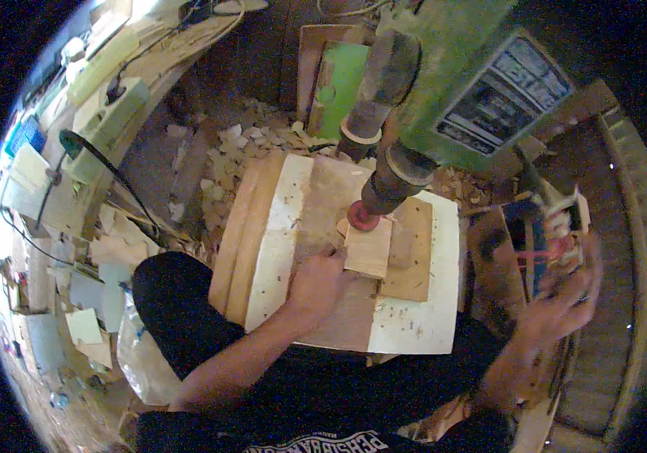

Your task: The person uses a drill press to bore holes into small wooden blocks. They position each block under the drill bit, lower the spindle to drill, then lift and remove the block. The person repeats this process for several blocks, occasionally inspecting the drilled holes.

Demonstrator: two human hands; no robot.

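My left hand (318,285) is closed at the left edge of a small flat wooden piece (367,253), its fingers pressed against it. That piece lies beneath the red round bit (363,215) of a green drill press (444,83). The bit meets its far edge; whether it touches the wood I cannot tell. Under and right of the piece sits a larger thin board (411,275). Over on the right, my right hand (563,298) is smeared by motion, beside a wooden box (498,257) with blue and reddish things in it. Its fingers cannot be made out.
A white-edged work table (272,245) stands in front of me, between my knees. Wood offcuts (244,147) are heaped behind it. A cluttered bench with scraps, cables and a curved black lamp arm (112,170) runs along the left. A clear plastic bag (142,355) lies by my left knee.
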